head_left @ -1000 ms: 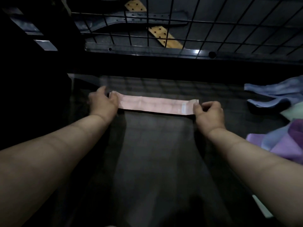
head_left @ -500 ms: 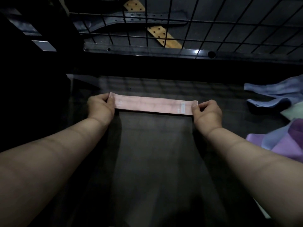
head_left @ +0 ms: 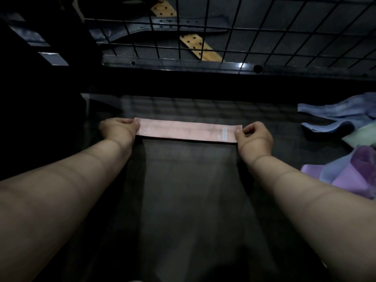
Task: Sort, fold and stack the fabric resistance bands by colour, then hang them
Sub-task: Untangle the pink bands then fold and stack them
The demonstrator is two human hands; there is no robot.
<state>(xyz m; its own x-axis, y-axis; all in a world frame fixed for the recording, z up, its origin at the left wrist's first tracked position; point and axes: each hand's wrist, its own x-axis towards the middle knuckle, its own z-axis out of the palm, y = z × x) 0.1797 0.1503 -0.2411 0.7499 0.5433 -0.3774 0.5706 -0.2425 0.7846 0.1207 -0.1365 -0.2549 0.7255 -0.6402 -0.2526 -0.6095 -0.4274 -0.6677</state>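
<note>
Pink band: a pink fabric resistance band (head_left: pixel 187 132) lies flat and straight on the dark table (head_left: pixel 193 190), running left to right across the middle of the frame. A "15" is printed near its left end and a pale label sits near its right end.
Left hand: the left hand (head_left: pixel 117 130) is at the band's left end, knuckles up, with its fingertips closed on the far corner of that end. The thumb is hidden.
Right hand: the right hand (head_left: pixel 255 137) pinches the band's right end between thumb and curled forefinger, just beside the pale label.
Arms: both bare forearms reach in from the lower corners of the frame, well apart.
Blue bands: loose blue bands (head_left: pixel 341 112) lie crumpled at the right edge, level with the pink band and well apart from it.
Green band: a pale green band (head_left: pixel 362 135) lies just below the blue ones at the right edge.
Purple bands: a loose heap of purple and lilac bands (head_left: pixel 356 176) lies at the right edge, beside the right forearm.
Grid: a black wire grid panel (head_left: pixel 264 37) fills the upper part of the frame, above a dark metal rail (head_left: pixel 183 65) with holes.
Behind the grid: a black perforated strap (head_left: pixel 183 22) and a tan perforated strip (head_left: pixel 200 47) show through the wires at upper centre.
Light: the scene is dim, and the far left of the frame is too dark to make out.
</note>
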